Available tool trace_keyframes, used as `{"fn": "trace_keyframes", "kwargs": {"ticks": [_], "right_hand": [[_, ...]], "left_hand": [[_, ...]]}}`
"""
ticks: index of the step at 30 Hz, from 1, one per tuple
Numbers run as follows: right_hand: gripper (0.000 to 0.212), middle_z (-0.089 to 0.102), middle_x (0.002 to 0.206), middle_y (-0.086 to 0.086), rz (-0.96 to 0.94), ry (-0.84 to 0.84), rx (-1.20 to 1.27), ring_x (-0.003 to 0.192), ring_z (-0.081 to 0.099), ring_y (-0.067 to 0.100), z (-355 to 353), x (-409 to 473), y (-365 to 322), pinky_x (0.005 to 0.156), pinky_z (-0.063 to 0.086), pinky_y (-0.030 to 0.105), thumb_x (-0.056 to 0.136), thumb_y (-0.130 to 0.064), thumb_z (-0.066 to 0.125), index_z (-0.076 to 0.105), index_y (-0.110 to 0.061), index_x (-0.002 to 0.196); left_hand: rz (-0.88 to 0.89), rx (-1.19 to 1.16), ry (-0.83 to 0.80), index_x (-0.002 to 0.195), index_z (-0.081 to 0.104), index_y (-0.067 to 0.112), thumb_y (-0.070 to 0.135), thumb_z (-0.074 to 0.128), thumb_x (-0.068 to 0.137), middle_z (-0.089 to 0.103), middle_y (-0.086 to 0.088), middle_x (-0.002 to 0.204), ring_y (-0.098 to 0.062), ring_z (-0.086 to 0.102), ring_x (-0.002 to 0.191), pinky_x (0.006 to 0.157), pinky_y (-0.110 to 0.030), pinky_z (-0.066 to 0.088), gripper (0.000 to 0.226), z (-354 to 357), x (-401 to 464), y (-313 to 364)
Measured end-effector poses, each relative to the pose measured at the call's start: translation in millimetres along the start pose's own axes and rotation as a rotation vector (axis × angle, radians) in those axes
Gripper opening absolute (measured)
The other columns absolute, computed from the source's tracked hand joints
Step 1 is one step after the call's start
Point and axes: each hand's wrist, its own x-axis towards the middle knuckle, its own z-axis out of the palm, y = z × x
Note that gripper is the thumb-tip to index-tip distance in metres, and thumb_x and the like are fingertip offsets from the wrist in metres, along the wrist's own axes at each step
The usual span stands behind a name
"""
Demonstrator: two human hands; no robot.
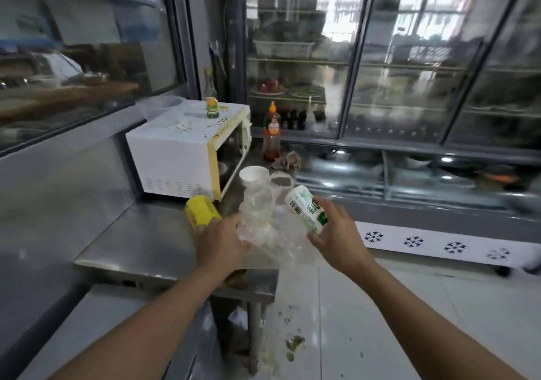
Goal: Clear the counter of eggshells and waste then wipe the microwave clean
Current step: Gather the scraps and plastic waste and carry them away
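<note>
We are gathering waste off the desk (140, 248) into a clear plastic bag (263, 227). The left hand (222, 240) pinches the bag's crumpled edge, its grip closed on the plastic. The right hand (336, 233) holds a white and green bottle (307, 208), fingers wrapped around its lower half, base tilted up and toward the bag.

To do this step well, we should spread the bag mouth with the left hand before the bottle goes in, then lower the bottle until it is well inside before letting go. The film is thin and slack, so we judge it likely to fold shut or slip.

Both forearms reach forward from the lower frame, wrists level, hands close together above the desk edge. A yellow packet (200, 212) lies just beside the left hand, and a white cup (254, 174) stands behind the bag. The microwave (175, 154), door ajar and top stained, is not yet wiped. No eggshells can be identified; scraps lie on the floor (409, 306).
</note>
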Motion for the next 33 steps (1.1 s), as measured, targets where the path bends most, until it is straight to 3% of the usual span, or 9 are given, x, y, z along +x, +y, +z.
{"fn": "trace_keyframes", "kwargs": {"ticks": [4, 8, 11, 13, 17, 22, 28, 33], "right_hand": [[0.067, 0.048, 0.124, 0.008, 0.063, 0.056, -0.035, 0.099, 0.048, 0.016, -57, -26, 57, 0.08, 0.039, 0.023, 0.079, -0.014, 0.067, 0.036, -0.023, 0.138], [0.068, 0.048, 0.124, 0.006, 0.126, 0.1, -0.061, 0.099, 0.047, 0.015, -118, -57, 116, 0.083, 0.043, 0.025, 0.079, -0.014, 0.067, 0.036, -0.024, 0.138], [0.067, 0.049, 0.121, 0.005, 0.167, 0.122, -0.065, 0.096, 0.045, 0.012, -165, -84, 160, 0.081, 0.044, 0.026, 0.079, -0.014, 0.067, 0.036, -0.025, 0.138], [0.067, 0.05, 0.119, 0.005, 0.191, 0.149, -0.074, 0.095, 0.045, 0.012, -196, -102, 190, 0.079, 0.039, 0.023, 0.078, -0.013, 0.067, 0.038, -0.025, 0.137], [0.066, 0.051, 0.115, 0.005, 0.282, 0.189, -0.101, 0.091, 0.047, 0.014, -255, -144, 244, 0.075, 0.037, 0.024, 0.077, -0.014, 0.066, 0.038, -0.027, 0.136], [0.065, 0.051, 0.117, 0.006, 0.394, 0.265, -0.123, 0.101, 0.051, 0.021, -314, -186, 299, 0.081, 0.043, 0.029, 0.077, -0.013, 0.066, 0.04, -0.025, 0.136], [0.065, 0.049, 0.123, 0.007, 0.497, 0.348, -0.171, 0.104, 0.051, 0.02, -363, -214, 364, 0.08, 0.038, 0.022, 0.078, -0.014, 0.066, 0.039, -0.022, 0.137], [0.064, 0.051, 0.117, 0.009, 0.589, 0.38, -0.223, 0.1, 0.053, 0.022, -398, -212, 422, 0.082, 0.043, 0.029, 0.08, -0.017, 0.067, 0.039, -0.023, 0.137]], "left_hand": [[0.077, 0.0, -0.048, 0.083, 0.053, 0.024, 0.031, 0.061, 0.077, 0.064, -0.005, 0.087, -0.03, 0.055, 0.094, 0.074, -0.034, 0.031, 0.012, 34, -5, 75], [0.151, -0.068, -0.073, 0.073, 0.042, 0.027, 0.03, 0.059, 0.077, 0.064, -0.005, 0.083, -0.03, 0.055, 0.089, 0.074, -0.034, 0.031, 0.018, 69, -18, 155], [0.19, -0.077, -0.089, 0.083, 0.056, 0.025, 0.032, 0.06, 0.077, 0.066, -0.003, 0.089, -0.027, 0.056, 0.091, 0.08, -0.034, 0.037, 0.01, 95, -30, 216], [0.207, -0.055, -0.117, 0.092, 0.06, 0.024, 0.03, 0.062, 0.076, 0.066, -0.002, 0.092, -0.026, 0.056, 0.093, 0.082, -0.035, 0.039, 0.018, 114, -39, 258], [0.253, -0.048, -0.148, 0.095, 0.058, 0.024, 0.03, 0.062, 0.076, 0.065, -0.001, 0.092, -0.025, 0.055, 0.095, 0.08, -0.033, 0.034, 0.02, 148, -59, 338], [0.337, -0.059, -0.239, 0.098, 0.057, 0.026, 0.029, 0.064, 0.075, 0.064, 0.0, 0.094, -0.024, 0.053, 0.101, 0.08, -0.033, 0.029, 0.024, 186, -76, 430], [0.453, -0.086, -0.324, 0.101, 0.058, 0.027, 0.03, 0.063, 0.075, 0.064, 0.001, 0.094, -0.023, 0.054, 0.1, 0.083, -0.032, 0.03, 0.026, 236, -77, 518], [0.507, -0.127, -0.386, 0.099, 0.055, 0.025, 0.031, 0.064, 0.077, 0.062, 0.0, 0.094, -0.024, 0.052, 0.099, 0.083, -0.032, 0.031, 0.024, 287, -58, 583]]}}
